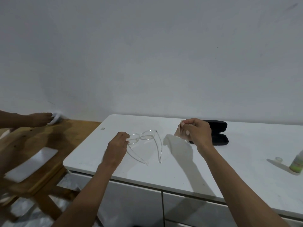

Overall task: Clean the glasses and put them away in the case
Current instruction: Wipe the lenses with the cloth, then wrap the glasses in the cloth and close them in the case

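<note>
No readable text found. Print on green bottle (pixel 297 163) too blurred to be read.

Two bare forearms, no sleeves, left grip (pixel 118 145), right grip (pixel 197 132)

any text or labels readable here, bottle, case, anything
No text can be read in this view.
Green bottle: its label is too blurred and cut off by the picture's edge to read.
Black case: open, no lettering or logo visible.
Glasses: clear frame, no marking visible.
Cloth in the right hand: no print visible.
</note>
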`<action>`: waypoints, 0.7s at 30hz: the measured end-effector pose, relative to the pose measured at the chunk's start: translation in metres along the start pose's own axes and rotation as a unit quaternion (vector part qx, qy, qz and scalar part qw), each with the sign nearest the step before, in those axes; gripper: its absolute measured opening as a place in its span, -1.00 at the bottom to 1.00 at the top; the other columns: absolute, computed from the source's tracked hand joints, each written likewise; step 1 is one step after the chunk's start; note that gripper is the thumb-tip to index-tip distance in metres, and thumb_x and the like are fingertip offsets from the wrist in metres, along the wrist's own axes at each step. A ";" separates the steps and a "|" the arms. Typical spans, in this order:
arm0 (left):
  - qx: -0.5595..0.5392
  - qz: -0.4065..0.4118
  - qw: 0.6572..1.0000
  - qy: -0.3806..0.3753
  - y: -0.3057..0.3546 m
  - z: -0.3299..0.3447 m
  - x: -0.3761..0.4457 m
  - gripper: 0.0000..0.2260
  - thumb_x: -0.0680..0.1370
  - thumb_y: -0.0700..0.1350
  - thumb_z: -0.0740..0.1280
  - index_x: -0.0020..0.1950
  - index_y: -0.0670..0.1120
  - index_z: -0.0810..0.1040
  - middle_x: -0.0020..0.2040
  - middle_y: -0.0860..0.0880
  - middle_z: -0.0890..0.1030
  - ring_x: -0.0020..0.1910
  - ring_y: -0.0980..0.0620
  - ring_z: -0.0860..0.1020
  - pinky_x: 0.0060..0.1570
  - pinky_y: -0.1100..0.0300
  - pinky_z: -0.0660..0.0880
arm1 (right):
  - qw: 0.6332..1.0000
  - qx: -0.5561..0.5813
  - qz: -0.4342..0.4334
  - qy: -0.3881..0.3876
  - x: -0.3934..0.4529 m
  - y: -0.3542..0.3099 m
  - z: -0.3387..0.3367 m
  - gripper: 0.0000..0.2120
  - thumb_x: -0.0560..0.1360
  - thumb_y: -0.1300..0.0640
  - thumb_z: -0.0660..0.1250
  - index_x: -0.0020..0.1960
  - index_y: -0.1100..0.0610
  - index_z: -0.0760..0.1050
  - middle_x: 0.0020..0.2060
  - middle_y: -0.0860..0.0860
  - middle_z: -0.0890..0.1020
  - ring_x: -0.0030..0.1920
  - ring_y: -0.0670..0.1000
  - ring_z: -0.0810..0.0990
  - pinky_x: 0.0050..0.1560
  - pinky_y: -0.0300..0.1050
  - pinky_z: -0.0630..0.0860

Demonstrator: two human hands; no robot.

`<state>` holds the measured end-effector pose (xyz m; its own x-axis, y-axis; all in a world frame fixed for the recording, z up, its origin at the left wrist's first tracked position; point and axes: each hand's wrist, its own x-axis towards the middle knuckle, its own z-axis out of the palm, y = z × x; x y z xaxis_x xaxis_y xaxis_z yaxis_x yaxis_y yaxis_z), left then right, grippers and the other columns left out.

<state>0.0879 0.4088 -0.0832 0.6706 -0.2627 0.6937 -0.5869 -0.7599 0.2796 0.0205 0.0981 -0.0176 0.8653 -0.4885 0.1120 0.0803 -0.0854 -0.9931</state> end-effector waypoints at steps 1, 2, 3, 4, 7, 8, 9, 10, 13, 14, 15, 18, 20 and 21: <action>0.000 -0.005 1.000 -0.008 -0.001 0.000 -0.002 -0.69 0.48 -0.47 0.40 0.16 -0.19 0.59 0.10 -0.11 0.64 -0.02 -0.10 0.65 0.01 0.00 0.65 | 1.000 0.004 0.000 -0.003 0.001 0.000 -0.001 -0.93 0.41 0.20 0.49 -0.21 0.06 0.72 -0.17 0.02 0.76 -0.03 0.08 0.74 0.14 0.16 0.66; -0.001 -0.016 1.000 -0.020 -0.002 0.000 -0.004 -0.58 0.47 -0.48 0.37 0.27 -0.16 0.55 0.22 -0.11 0.61 0.13 -0.10 0.63 0.13 0.00 0.62 | 1.000 0.005 0.000 -0.006 0.001 -0.002 -0.001 -0.94 0.40 0.19 0.49 -0.21 0.06 0.72 -0.17 0.04 0.76 -0.03 0.10 0.74 0.14 0.18 0.66; -0.003 -0.028 0.999 -0.029 -0.001 -0.002 -0.007 -0.48 0.45 -0.49 0.34 0.37 -0.13 0.49 0.34 -0.09 0.56 0.28 -0.09 0.56 0.22 0.03 0.58 | 1.000 0.007 -0.001 -0.011 0.000 -0.004 -0.002 -0.95 0.40 0.18 0.49 -0.21 0.05 0.72 -0.17 0.05 0.76 -0.04 0.12 0.75 0.13 0.20 0.66; -0.006 -0.037 0.999 -0.031 0.000 -0.004 -0.009 -0.40 0.43 -0.49 0.32 0.43 -0.10 0.44 0.44 -0.08 0.49 0.40 -0.07 0.47 0.25 0.09 0.53 | 1.000 0.007 -0.001 -0.014 0.000 -0.007 -0.003 -0.95 0.39 0.17 0.49 -0.21 0.04 0.72 -0.17 0.07 0.76 -0.05 0.15 0.75 0.10 0.23 0.67; -0.002 -0.025 1.000 0.001 0.014 -0.015 -0.005 -0.36 0.39 -0.47 0.31 0.44 -0.10 0.41 0.52 -0.09 0.39 0.49 -0.10 0.37 0.18 0.14 0.51 | 1.000 0.011 -0.008 -0.018 0.000 -0.015 -0.006 -0.96 0.39 0.16 0.49 -0.20 0.04 0.71 -0.16 0.16 0.75 -0.06 0.25 0.74 0.02 0.29 0.68; -0.003 -0.012 1.000 0.023 0.022 -0.018 0.001 -0.39 0.40 -0.45 0.32 0.42 -0.11 0.43 0.50 -0.11 0.40 0.47 -0.13 0.39 0.20 0.11 0.51 | 1.000 0.012 -0.011 -0.018 0.000 -0.018 -0.008 -0.97 0.40 0.17 0.50 -0.19 0.06 0.71 -0.15 0.17 0.75 -0.06 0.25 0.74 0.02 0.26 0.69; -0.007 0.003 0.999 0.048 0.032 -0.020 0.008 -0.45 0.42 -0.41 0.33 0.40 -0.13 0.46 0.47 -0.13 0.44 0.43 -0.14 0.42 0.25 0.06 0.50 | 1.000 0.018 -0.012 -0.020 0.001 -0.021 -0.010 -0.97 0.41 0.18 0.50 -0.18 0.08 0.72 -0.14 0.18 0.75 -0.06 0.24 0.74 0.01 0.23 0.70; -0.014 0.024 0.997 0.071 0.043 -0.022 0.017 -0.53 0.45 -0.36 0.34 0.36 -0.15 0.49 0.41 -0.14 0.50 0.37 -0.15 0.47 0.27 0.01 0.50 | 0.999 0.022 -0.016 -0.022 0.001 -0.025 -0.012 -0.97 0.42 0.19 0.49 -0.17 0.09 0.72 -0.14 0.17 0.75 -0.06 0.22 0.75 0.00 0.21 0.70; -0.065 0.071 0.991 0.097 0.089 -0.016 0.049 -0.72 0.53 -0.20 0.41 0.24 -0.16 0.60 0.11 -0.08 0.67 0.09 -0.06 0.60 0.13 0.03 0.55 | 0.999 0.024 -0.030 -0.011 0.000 -0.039 -0.020 -0.93 0.47 0.19 0.48 -0.15 0.06 0.73 -0.15 0.08 0.74 -0.11 0.10 0.72 -0.18 -0.01 0.66; -0.113 0.055 0.989 0.075 0.109 -0.014 0.059 -0.76 0.54 -0.14 0.44 0.20 -0.12 0.63 0.02 -0.03 0.69 0.00 -0.01 0.62 0.05 0.10 0.56 | 0.999 0.024 -0.036 -0.005 -0.001 -0.044 -0.024 -0.92 0.48 0.19 0.47 -0.14 0.05 0.73 -0.15 0.06 0.73 -0.13 0.06 0.70 -0.25 -0.07 0.61; -0.175 0.016 0.984 0.033 0.130 -0.012 0.068 -0.78 0.53 -0.09 0.47 0.16 -0.09 0.65 -0.05 0.02 0.70 -0.08 0.05 0.63 -0.02 0.17 0.55 | 0.999 0.026 -0.040 0.001 -0.002 -0.049 -0.027 -0.92 0.49 0.18 0.47 -0.13 0.05 0.73 -0.15 0.05 0.73 -0.13 0.04 0.68 -0.29 -0.11 0.57; -0.316 -0.091 0.935 -0.130 0.185 -0.004 0.090 -0.75 0.48 -0.01 0.54 0.11 -0.06 0.69 -0.11 0.05 0.72 -0.15 0.15 0.66 -0.09 0.29 0.56 | 0.998 0.028 -0.053 0.017 -0.003 -0.061 -0.040 -0.93 0.51 0.17 0.46 -0.10 0.04 0.72 -0.14 0.04 0.75 -0.08 0.05 0.71 -0.32 -0.15 0.55; -0.352 -0.082 0.918 -0.164 0.210 0.004 0.097 -0.80 0.49 -0.02 0.53 0.06 -0.07 0.72 -0.10 0.04 0.75 -0.10 0.14 0.69 -0.04 0.28 0.59 | 0.998 0.022 -0.058 0.025 -0.005 -0.066 -0.050 -0.93 0.51 0.17 0.45 -0.09 0.06 0.71 -0.15 0.06 0.75 -0.09 0.06 0.73 -0.35 -0.19 0.54; -0.375 -0.088 0.908 -0.168 0.221 0.006 0.099 -0.84 0.51 -0.03 0.52 0.02 -0.08 0.73 -0.11 0.03 0.75 -0.09 0.10 0.70 -0.04 0.25 0.60 | 0.998 0.021 -0.057 0.029 -0.006 -0.068 -0.057 -0.94 0.51 0.17 0.45 -0.08 0.07 0.71 -0.15 0.08 0.75 -0.10 0.07 0.73 -0.37 -0.21 0.54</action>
<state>0.0274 0.2115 0.0429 0.8100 -0.4395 0.3883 -0.5172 -0.2231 0.8263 -0.0187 0.0579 0.0516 0.8195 -0.5269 0.2255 0.1985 -0.1081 -0.9741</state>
